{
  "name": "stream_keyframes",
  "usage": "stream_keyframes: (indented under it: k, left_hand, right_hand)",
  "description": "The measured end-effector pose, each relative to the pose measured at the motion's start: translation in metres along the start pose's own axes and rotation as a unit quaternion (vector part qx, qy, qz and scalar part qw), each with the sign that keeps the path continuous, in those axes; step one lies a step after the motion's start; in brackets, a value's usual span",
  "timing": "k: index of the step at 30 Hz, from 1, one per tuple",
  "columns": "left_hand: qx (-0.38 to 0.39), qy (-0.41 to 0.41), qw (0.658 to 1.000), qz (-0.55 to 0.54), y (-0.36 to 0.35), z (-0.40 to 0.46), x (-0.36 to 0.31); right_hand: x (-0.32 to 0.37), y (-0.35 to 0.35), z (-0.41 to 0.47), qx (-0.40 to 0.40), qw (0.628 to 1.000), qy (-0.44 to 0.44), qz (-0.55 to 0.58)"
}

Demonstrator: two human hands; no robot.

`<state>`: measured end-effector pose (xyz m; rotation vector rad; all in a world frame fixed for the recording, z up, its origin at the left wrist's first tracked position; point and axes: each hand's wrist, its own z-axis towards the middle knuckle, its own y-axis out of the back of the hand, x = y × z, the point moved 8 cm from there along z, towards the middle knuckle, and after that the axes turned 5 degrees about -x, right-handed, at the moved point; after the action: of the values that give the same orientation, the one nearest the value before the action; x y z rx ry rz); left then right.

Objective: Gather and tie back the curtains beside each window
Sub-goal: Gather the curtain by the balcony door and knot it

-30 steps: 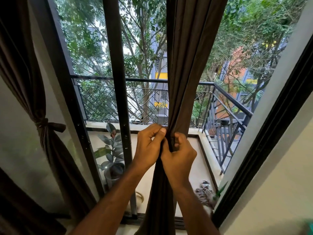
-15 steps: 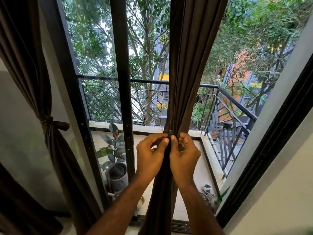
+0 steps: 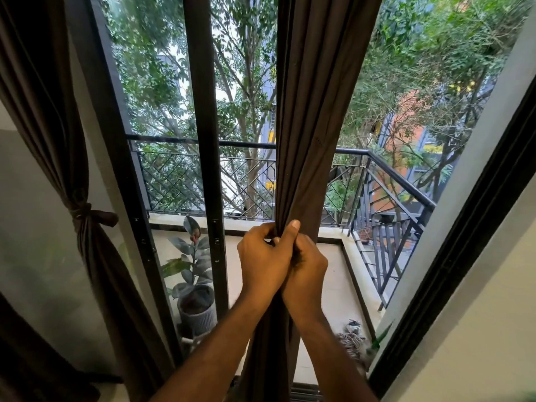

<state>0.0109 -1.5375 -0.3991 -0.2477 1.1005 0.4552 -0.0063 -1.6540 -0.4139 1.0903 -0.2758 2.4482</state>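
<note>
- The two hands have closed up since a moment ago: the left hand (image 3: 262, 261) now overlaps the right hand (image 3: 309, 266), where before their thumbs only met.
- The gathered brown curtain (image 3: 313, 117) runs down between both fists, its bunched folds emerging above the knuckles.
- Left thumb and curled fingers pinch the fabric; the right hand's fingers wrap it just below.
- The tied curtain (image 3: 72, 175) hangs by the left window frame (image 3: 116, 140).

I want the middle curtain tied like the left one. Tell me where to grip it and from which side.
Grip the middle curtain at its gathered waist, level with the railing's base, where the left hand and right hand already bunch it. Come from the room side, one of the hands on each flank: there the folds narrow into one graspable bundle, like the tied left curtain's knot.
</note>
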Motion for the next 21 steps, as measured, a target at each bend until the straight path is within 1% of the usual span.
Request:
stream_keyframes:
  k: [2, 5, 6, 7, 8, 9, 10, 11, 12, 13, 15, 16, 17, 19, 21]
  left_hand:
    - [-0.007, -0.012, 1.000, 0.008, 0.002, 0.001, -0.006]
    - [-0.016, -0.034, 0.998, 0.057, 0.006, 0.008, -0.005]
    - [-0.018, -0.036, 0.997, 0.071, 0.006, 0.014, 0.000]
    - [-0.012, -0.035, 0.996, 0.078, 0.007, 0.021, 0.005]
    - [0.006, -0.030, 0.997, 0.064, 0.007, 0.026, 0.010]
    - [0.038, -0.013, 0.999, 0.025, 0.006, 0.031, 0.015]
    - [0.087, 0.019, 0.996, -0.026, 0.003, 0.034, 0.019]
    - [0.144, 0.064, 0.985, -0.073, 0.001, 0.034, 0.023]
    - [0.200, 0.115, 0.966, -0.114, -0.001, 0.032, 0.026]
    - [0.245, 0.168, 0.942, -0.157, -0.001, 0.029, 0.029]
    - [0.291, 0.244, 0.896, -0.230, -0.001, 0.028, 0.035]
    - [0.301, 0.265, 0.881, -0.251, -0.001, 0.029, 0.039]
    - [0.307, 0.276, 0.874, -0.258, -0.002, 0.030, 0.040]
    - [0.308, 0.268, 0.884, -0.229, -0.002, 0.033, 0.041]
    - [0.305, 0.229, 0.910, -0.163, -0.003, 0.038, 0.038]
  right_hand:
    - [-0.001, -0.001, 0.001, 0.017, 1.000, 0.012, -0.011]
    - [-0.003, -0.003, 0.003, 0.054, 0.998, 0.039, -0.021]
    - [-0.002, -0.001, 0.003, 0.052, 0.997, 0.052, -0.027]
    - [-0.001, 0.006, 0.005, 0.029, 0.997, 0.063, -0.037]
    - [-0.001, 0.016, 0.007, -0.009, 0.997, 0.067, -0.043]
    - [-0.003, 0.029, 0.012, -0.057, 0.995, 0.058, -0.049]
    - [-0.009, 0.041, 0.018, -0.098, 0.994, 0.033, -0.047]
    - [-0.022, 0.051, 0.027, -0.126, 0.991, -0.011, -0.036]
    - [-0.034, 0.058, 0.037, -0.134, 0.989, -0.067, -0.006]
    - [-0.048, 0.059, 0.048, -0.121, 0.983, -0.132, 0.035]
    - [-0.063, 0.053, 0.060, -0.051, 0.960, -0.249, 0.116]
    - [-0.064, 0.046, 0.060, -0.002, 0.943, -0.297, 0.148]
    - [-0.059, 0.040, 0.056, 0.048, 0.928, -0.334, 0.160]
    - [-0.057, 0.031, 0.041, 0.125, 0.906, -0.380, 0.138]
    - [-0.064, 0.025, 0.031, 0.173, 0.892, -0.400, 0.119]
